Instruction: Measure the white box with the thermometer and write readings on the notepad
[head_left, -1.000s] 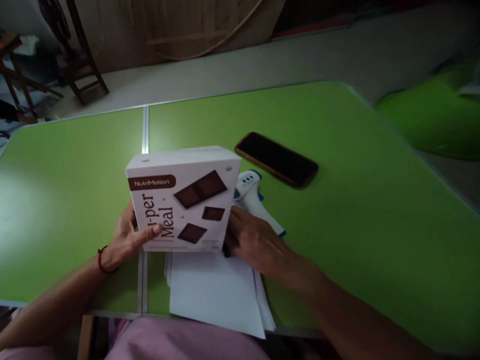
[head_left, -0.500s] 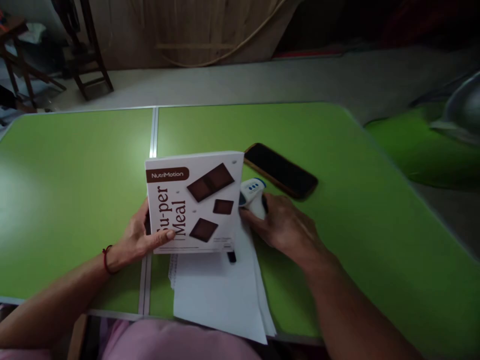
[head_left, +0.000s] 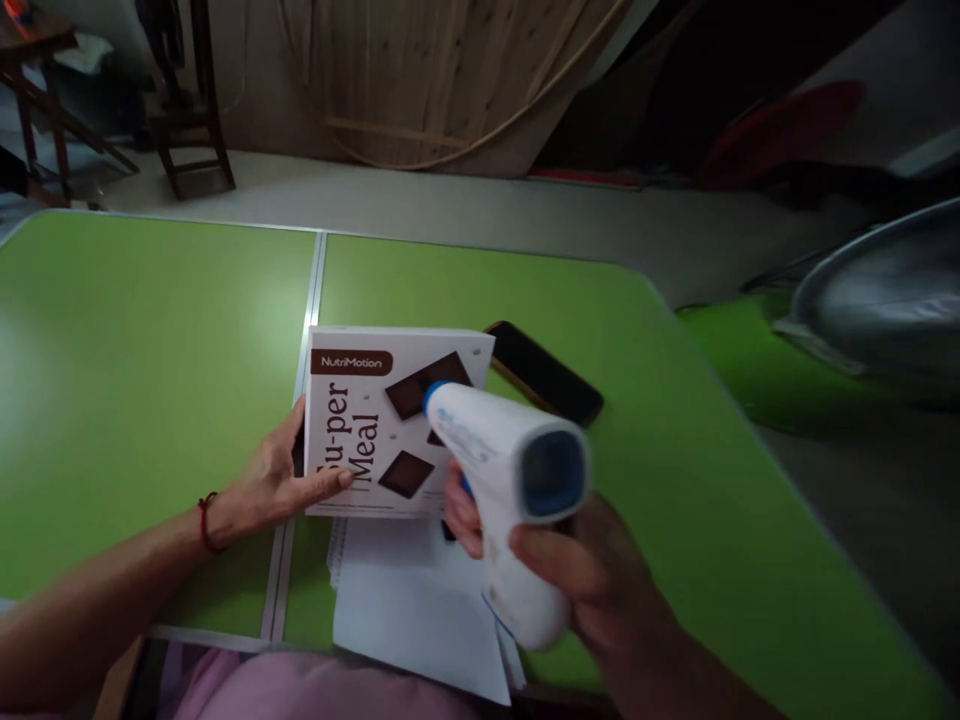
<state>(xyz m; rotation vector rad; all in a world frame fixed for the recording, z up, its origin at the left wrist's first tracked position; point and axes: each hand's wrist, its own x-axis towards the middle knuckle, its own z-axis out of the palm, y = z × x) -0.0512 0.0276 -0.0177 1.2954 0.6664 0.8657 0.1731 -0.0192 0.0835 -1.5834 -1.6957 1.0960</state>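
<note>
My left hand (head_left: 281, 480) grips the left side of a white box (head_left: 349, 415) printed "NutriMotion" and "Su-per Meal", its thumb across the front. The box stands tilted up, its printed face toward me. In my right hand (head_left: 592, 570) is a white and blue infrared thermometer (head_left: 499, 470), held by its handle with a finger near the blue trigger. Its blue-ringed nose points at the box front and hides part of the chocolate pictures. The dark screen faces me; no reading can be made out. White paper sheets (head_left: 409, 610) lie beneath the box.
Behind the box a black phone in a brown case (head_left: 551, 375) lies on the green folding table (head_left: 187, 330). A wooden chair (head_left: 187, 120) stands beyond the far edge. A bright green object (head_left: 731, 350) is at the right.
My right hand has lifted the thermometer off the table area behind the box and brought it toward me, turning its nose to the box front. The box stays in my left hand.
</note>
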